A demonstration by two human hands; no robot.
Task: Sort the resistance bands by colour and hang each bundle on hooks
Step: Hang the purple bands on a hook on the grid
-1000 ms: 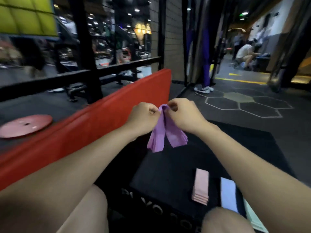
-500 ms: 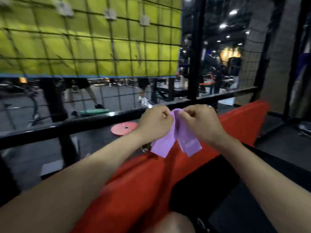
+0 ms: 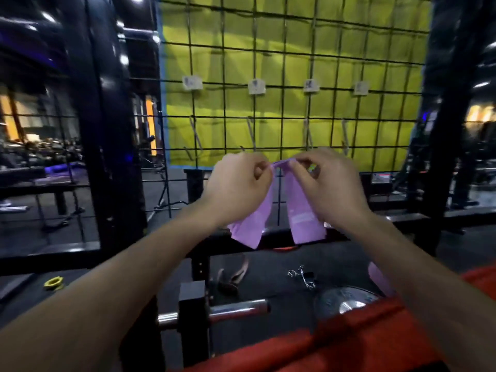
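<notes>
Purple resistance bands [image 3: 279, 210], a folded bundle, draped over the fingers of both hands, two flat tails hanging down side by side with a gap between them, lower ends level with a black horizontal rail [image 3: 335, 236]. Top fold of the bundle pinched from either side: left hand [image 3: 237, 187] curled, thumb and forefinger closed on the left end of the fold; right hand [image 3: 328, 187] likewise curled, fingertips pinching the right end. Both hands held up close together, just in front of and below the lower edge of a black wire grid [image 3: 295, 108].

Behind the grid, a yellow-green backing sheet [image 3: 349, 57]. On the grid, a row of four small white labels [image 3: 256, 86], too blurred to read. Below each label, a thin metal hook [image 3: 251, 134] angled down from the wire; all four bare.

Lower down, on the dark floor beyond the rail, a small metal clip [image 3: 302, 276], a grey weight plate [image 3: 346, 300] and a chrome bar end [image 3: 239, 308] sticking out of a black bracket. Red padded edge [image 3: 308, 350] across the bottom right, nearest the camera. Small yellow ring [image 3: 53, 282] on the floor at far left. Thick black upright post [image 3: 107, 130] left of the grid.
</notes>
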